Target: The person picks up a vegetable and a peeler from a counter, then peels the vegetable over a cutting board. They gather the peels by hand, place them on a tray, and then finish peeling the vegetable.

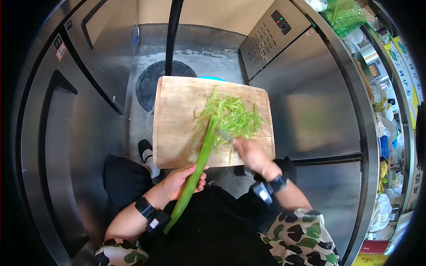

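Note:
My left hand is closed around the middle of a long, peeled green celtuce stem. The stem slants from my lap up to the wooden cutting board, its far end over the board. A heap of thin, pale green peelings covers the board's middle and right. In my right hand, smeared by motion, is a peeler, just right of the stem's upper part. The peeler's head is too blurred for detail, and my fingers hide its handle.
Steel cabinets rise on the left and right. A round black lid lies on the floor behind the board, near a dark upright pole. Shelves at far right hold bags, boxes and bundled greens.

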Demonstrator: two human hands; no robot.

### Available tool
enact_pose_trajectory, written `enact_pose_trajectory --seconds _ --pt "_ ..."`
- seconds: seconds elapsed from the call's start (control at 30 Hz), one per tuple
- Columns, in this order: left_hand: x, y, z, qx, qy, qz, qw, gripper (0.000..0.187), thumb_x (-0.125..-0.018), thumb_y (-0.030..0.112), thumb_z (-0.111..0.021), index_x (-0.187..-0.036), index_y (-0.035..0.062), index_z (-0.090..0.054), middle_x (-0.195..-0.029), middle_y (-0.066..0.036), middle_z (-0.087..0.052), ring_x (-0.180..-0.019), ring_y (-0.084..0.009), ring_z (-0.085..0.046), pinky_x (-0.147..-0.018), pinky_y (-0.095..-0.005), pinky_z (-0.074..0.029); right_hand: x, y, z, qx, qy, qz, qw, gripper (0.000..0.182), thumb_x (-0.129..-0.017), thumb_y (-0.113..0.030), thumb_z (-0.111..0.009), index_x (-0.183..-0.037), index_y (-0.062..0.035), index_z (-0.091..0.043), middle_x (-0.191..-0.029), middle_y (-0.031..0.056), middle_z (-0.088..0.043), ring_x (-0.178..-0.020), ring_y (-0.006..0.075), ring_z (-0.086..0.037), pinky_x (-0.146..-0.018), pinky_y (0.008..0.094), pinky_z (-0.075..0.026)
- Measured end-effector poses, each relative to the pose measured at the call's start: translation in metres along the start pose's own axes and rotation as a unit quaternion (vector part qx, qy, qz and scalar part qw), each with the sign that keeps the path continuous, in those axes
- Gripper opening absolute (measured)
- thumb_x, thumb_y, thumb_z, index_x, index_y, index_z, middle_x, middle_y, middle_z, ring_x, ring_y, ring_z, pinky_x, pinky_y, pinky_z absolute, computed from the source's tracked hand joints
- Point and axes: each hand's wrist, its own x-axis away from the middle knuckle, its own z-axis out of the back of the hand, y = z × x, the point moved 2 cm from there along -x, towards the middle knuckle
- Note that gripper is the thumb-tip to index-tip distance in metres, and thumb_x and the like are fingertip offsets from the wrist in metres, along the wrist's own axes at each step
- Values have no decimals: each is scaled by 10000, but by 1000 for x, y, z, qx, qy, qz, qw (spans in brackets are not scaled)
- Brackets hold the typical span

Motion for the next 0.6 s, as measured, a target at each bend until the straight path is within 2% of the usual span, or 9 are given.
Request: enact_pose_trajectory --seconds 0.03,0.1,0.2,0.27,0.33,0.43,0.5,0.57,0.6 --pt "0 0 -2 6 0 0 1000 345 -989 286 -426 -1228 39 -452 -924 -68 -505 -803 -156 -509 -736 -283 -459 16 -9 -9 -46 -23 39 998 288 -964 -301 -439 -886 -62 -579 -741 201 -598 -714 406 -580 -648 475 -465" --pt "0 -2 0 27 -15 7 999 356 -988 294 -424 -1236 39 -447 -917 -65 -501 -785 -146 -492 -715 -275 -446 35 -28 -29 8 -93 117 989 307 -968 -327 -410 -950 -58 -558 -747 202 -607 -730 406 -592 -658 496 -467" --pt "-5 -6 14 61 -45 15 997 354 -987 299 -423 -1242 54 -445 -912 -60 -494 -745 -133 -462 -674 -264 -424 11 -20 -50 81 -89 88 989 275 -962 -312 -420 -986 -69 -547 -770 193 -615 -728 395 -594 -653 481 -477" --pt "-3 -6 18 63 -38 14 997 342 -987 301 -421 -1235 66 -447 -913 -58 -489 -724 -126 -442 -653 -258 -409 -31 -3 -48 95 -18 88 991 372 -980 -358 -332 -984 -70 -567 -803 201 -635 -767 390 -613 -679 472 -494" --pt "-1 0 5 41 -43 -1 998 375 -987 318 -413 -1271 74 -424 -896 -49 -467 -701 -112 -422 -646 -253 -387 -76 22 -30 100 53 -29 993 392 -976 -381 -364 -941 -54 -578 -753 216 -619 -747 407 -595 -666 484 -479" --pt "1 -2 1 36 -35 6 999 333 -986 310 -420 -1227 81 -443 -911 -52 -482 -709 -120 -438 -651 -260 -404 -87 56 -8 89 142 -23 986 384 -973 -361 -390 -905 -37 -585 -739 218 -612 -745 413 -596 -663 487 -479" --pt "-2 -3 2 40 -30 -1 999 301 -984 298 -435 -1191 81 -462 -929 -52 -498 -725 -129 -459 -661 -269 -423 -52 31 7 81 136 -19 987 367 -971 -344 -405 -887 -37 -588 -735 220 -607 -741 418 -594 -661 493 -478" --pt "-3 -7 2 28 -16 -6 999 291 -978 291 -453 -1180 81 -468 -941 -46 -506 -737 -132 -474 -671 -276 -433 -3 -3 3 -5 33 46 998 324 -969 -321 -418 -919 -46 -583 -743 222 -603 -733 428 -589 -660 502 -474" --pt "-3 -7 0 25 -23 -6 999 282 -975 285 -461 -1170 82 -473 -944 -43 -510 -743 -133 -479 -676 -280 -438 19 -13 -10 25 -11 73 997 305 -966 -318 -425 -942 -55 -577 -754 223 -604 -732 422 -590 -659 496 -476"
